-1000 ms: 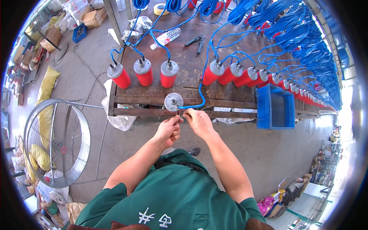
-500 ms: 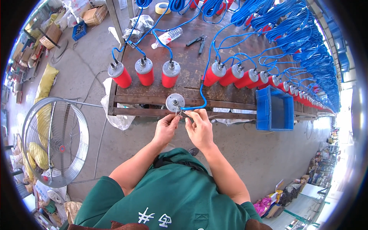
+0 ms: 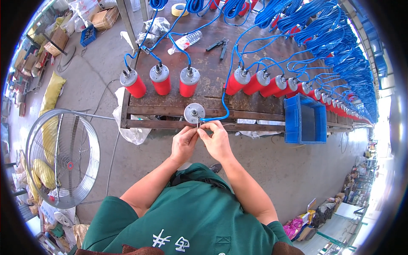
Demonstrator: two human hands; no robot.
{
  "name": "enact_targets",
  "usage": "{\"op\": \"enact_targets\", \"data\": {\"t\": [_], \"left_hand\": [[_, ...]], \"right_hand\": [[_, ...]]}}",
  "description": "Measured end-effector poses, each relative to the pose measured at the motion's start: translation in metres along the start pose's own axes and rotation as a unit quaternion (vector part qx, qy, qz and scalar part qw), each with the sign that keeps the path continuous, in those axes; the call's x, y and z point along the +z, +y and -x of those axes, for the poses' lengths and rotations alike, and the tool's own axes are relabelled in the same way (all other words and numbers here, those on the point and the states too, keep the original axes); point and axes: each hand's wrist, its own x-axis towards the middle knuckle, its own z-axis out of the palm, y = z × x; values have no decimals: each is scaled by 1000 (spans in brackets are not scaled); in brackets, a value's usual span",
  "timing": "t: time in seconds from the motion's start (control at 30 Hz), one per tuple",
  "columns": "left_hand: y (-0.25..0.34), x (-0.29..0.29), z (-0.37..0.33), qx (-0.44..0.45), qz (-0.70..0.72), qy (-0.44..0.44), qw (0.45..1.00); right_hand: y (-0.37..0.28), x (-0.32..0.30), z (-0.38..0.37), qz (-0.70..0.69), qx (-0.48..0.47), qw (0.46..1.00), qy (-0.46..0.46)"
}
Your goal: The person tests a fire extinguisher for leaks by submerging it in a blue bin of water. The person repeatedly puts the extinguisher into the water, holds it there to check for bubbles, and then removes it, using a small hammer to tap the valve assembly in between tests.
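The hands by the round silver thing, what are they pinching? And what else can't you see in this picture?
- What the left hand and right hand pinch: head view, too small, covered by fingertips.
- Body of the round silver cap: head view, seen end-on, rest hidden behind it.
- Inside of the blue crate: head view, in shadow.
- Far red cylinders: head view, shrunk and bent near the rim.

A brown cardboard box sits on the floor at upper left, beside white plastic bags.
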Motion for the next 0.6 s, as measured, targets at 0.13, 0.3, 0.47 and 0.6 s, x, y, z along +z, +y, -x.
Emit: {"op": "enact_targets", "data": {"t": [0.13,0.3,0.47,0.6], "left_hand": [[-4,3,-5,46,-5,2,999],[-1,1,-9,8,1,-35,999],[-10,7,-8,-26,60,-54,996],[-18,6,-5,-69,50,-50,995]], "right_hand": [[9,-1,-8,-42,71,996,-43],[11,-2,-12,-236,189,949,-90],[27,1,2,-365,183,911,-51],[22,-6,2,-436,207,876,-8]]}}
